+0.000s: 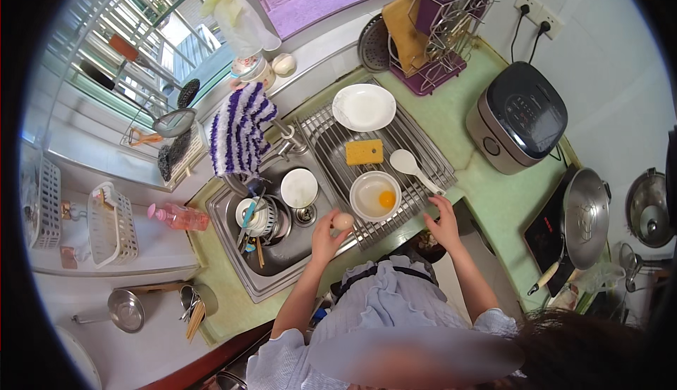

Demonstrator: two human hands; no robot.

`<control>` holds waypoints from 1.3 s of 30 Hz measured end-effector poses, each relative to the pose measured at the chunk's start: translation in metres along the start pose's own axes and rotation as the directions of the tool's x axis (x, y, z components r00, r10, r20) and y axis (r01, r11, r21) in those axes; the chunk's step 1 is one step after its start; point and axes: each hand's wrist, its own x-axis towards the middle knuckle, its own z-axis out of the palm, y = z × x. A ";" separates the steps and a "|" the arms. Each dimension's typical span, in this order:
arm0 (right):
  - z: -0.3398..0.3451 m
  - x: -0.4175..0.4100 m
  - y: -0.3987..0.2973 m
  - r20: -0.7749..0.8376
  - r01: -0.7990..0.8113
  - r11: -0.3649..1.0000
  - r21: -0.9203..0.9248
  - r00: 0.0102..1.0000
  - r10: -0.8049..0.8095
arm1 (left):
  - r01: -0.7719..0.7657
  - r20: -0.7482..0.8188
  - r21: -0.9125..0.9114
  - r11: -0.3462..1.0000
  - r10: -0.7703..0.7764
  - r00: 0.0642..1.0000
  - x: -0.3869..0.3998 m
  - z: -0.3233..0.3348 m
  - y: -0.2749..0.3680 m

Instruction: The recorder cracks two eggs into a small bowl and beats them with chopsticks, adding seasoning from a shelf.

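Note:
Between the fingers of my left hand (pixel 325 241) is a pale brown egg (pixel 344 222), held over the sink's right edge. Just beside it stands a white bowl (pixel 359 186) with a raw egg in it, the yolk (pixel 387 199) whole and toward the right. My right hand (pixel 445 223) is empty, fingers apart, at the right of the bowl. Its fingertips are close to the handle of a white rice paddle (pixel 405 162); whether they touch I cannot tell. The bowl and paddle rest on a metal roll-up drying rack (pixel 330 149).
A yellow sponge (pixel 357 153) and a white plate (pixel 364 107) share the rack. Dishes, chopsticks and a white bowl (pixel 299 188) sit in the steel sink (pixel 285 268) at left. At right are a rice cooker (pixel 515 120) and a wok (pixel 586 215) on an induction cooktop (pixel 545 231).

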 end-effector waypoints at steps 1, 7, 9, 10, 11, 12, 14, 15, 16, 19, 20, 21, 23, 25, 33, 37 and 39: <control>0.002 0.007 -0.008 0.024 0.068 0.997 0.022 0.997 -0.068 | 0.003 -0.010 0.002 1.000 -0.003 1.000 0.007 -0.001 0.000; 0.019 0.031 -0.033 0.099 0.123 0.990 0.069 0.987 -0.130 | -0.352 -0.215 0.246 0.903 0.405 0.889 0.036 -0.009 0.024; 0.026 0.035 -0.035 0.094 0.120 0.986 0.114 0.987 -0.131 | -0.357 -0.095 0.283 0.890 0.397 0.913 0.040 0.002 0.013; 0.028 0.036 -0.038 0.096 0.123 0.986 0.117 0.986 -0.134 | -0.364 0.026 0.319 0.875 0.376 0.926 0.040 0.006 0.008; 0.029 0.038 -0.041 0.092 0.165 0.981 0.104 0.980 -0.175 | -0.362 0.024 0.322 0.875 0.375 0.927 0.038 0.008 0.003; 0.028 0.041 -0.046 0.084 0.203 0.975 0.087 0.974 -0.210 | -0.346 0.005 0.279 0.896 0.359 0.933 0.039 0.009 0.004; 0.030 0.048 -0.057 0.096 0.223 0.971 0.080 0.968 -0.230 | -0.332 -0.011 0.234 0.914 0.343 0.939 0.044 0.009 0.004; 0.028 0.049 -0.064 0.115 0.244 0.967 0.074 0.961 -0.252 | -0.120 0.057 0.030 0.992 0.118 0.991 0.046 0.008 0.009; 0.028 0.054 -0.071 0.113 0.244 0.967 0.073 0.961 -0.251 | 0.118 0.164 -0.152 0.981 -0.093 0.982 0.052 0.005 0.013; 0.027 0.070 -0.095 0.285 0.211 0.957 0.198 0.922 -0.262 | 0.593 0.599 -0.516 0.618 -0.235 0.766 0.070 0.001 0.019; 0.025 0.075 -0.105 0.338 0.216 0.949 0.231 0.897 -0.286 | 0.592 0.599 -0.516 0.619 -0.234 0.766 0.071 0.003 0.024; 0.025 0.079 -0.112 0.385 0.217 0.940 0.264 0.870 -0.309 | 0.606 0.592 -0.545 0.579 -0.245 0.768 0.072 0.004 0.035; 0.030 0.087 -0.112 0.401 0.269 0.936 0.226 0.850 -0.341 | 0.618 0.589 -0.571 0.540 -0.254 0.767 0.075 0.006 0.042; 0.032 0.091 -0.116 0.425 0.324 0.927 0.188 0.824 -0.374 | 0.649 0.598 -0.585 0.486 -0.282 0.750 0.077 0.008 0.044; 0.039 0.093 -0.116 0.357 0.272 0.960 0.070 0.892 -0.279 | 0.494 0.458 -0.512 0.703 -0.263 0.849 0.077 0.016 0.053; 0.046 0.093 -0.114 0.348 0.320 0.947 0.004 0.888 -0.302 | 0.376 0.364 -0.525 0.764 -0.198 0.910 0.076 0.022 0.041; 0.047 0.093 -0.113 0.356 0.325 0.946 -0.016 0.886 -0.298 | 0.353 0.343 -0.497 0.793 -0.194 0.919 0.077 0.025 0.036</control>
